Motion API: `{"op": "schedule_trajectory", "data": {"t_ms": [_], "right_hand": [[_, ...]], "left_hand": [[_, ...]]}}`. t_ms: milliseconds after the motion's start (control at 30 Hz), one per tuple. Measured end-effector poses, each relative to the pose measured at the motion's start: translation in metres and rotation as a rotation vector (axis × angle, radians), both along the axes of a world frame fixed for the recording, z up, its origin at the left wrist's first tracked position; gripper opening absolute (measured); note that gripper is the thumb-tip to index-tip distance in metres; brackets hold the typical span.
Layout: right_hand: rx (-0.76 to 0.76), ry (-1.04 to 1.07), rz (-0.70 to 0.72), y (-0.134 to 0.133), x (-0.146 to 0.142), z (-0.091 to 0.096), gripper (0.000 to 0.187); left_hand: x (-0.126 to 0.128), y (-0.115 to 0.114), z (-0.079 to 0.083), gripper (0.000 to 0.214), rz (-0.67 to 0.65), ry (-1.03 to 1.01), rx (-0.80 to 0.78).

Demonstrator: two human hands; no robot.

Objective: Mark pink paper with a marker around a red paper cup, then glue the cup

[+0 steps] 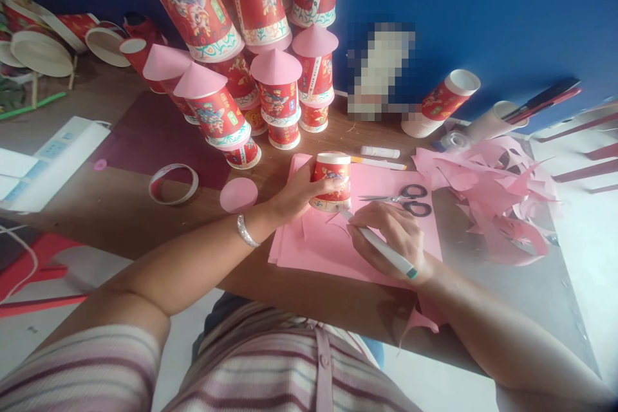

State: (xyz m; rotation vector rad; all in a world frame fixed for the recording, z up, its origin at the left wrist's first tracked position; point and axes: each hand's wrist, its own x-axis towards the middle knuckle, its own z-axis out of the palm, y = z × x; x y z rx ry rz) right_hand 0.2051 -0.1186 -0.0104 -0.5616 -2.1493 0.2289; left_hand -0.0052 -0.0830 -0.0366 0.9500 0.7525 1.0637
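My left hand grips a red patterned paper cup around its side, with the cup's white rim down. In my right hand is a white marker with a green end cap. Its tip meets the cup's lower white band, where some drawn marks show. Beneath both hands lies a stack of pink paper. Scissors with dark handles rest on the paper just beyond my right hand. A pink paper disc lies left of the cup, close to my left forearm.
Cup towers with pink cone tops stand at the back. Pink paper scraps heap up on the right. A glue stick, a tape roll, stacked cups and a pen holder sit along the wall. A cut cup ring lies left.
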Motion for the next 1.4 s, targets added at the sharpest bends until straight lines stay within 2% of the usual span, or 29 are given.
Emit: {"op": "schedule_trajectory", "data": {"t_ms": [333,933,1400], "right_hand": [[0.023,-0.013,-0.053,-0.0001,-0.0003,-0.0001,0.024],[0.036,-0.006,-0.014,-0.0007,-0.0022,-0.002,0.025],[0.019,-0.019,-0.007,-0.002,-0.0013,0.0039,0.021]], "left_hand": [[-0.0021,0.0005,-0.005,0.048,-0.008,0.007,-0.025],[-0.0004,0.0005,-0.0018,0.046,-0.014,-0.015,-0.011],[-0.0003,0.0013,-0.0042,0.045,-0.023,-0.018,-0.018]]}}
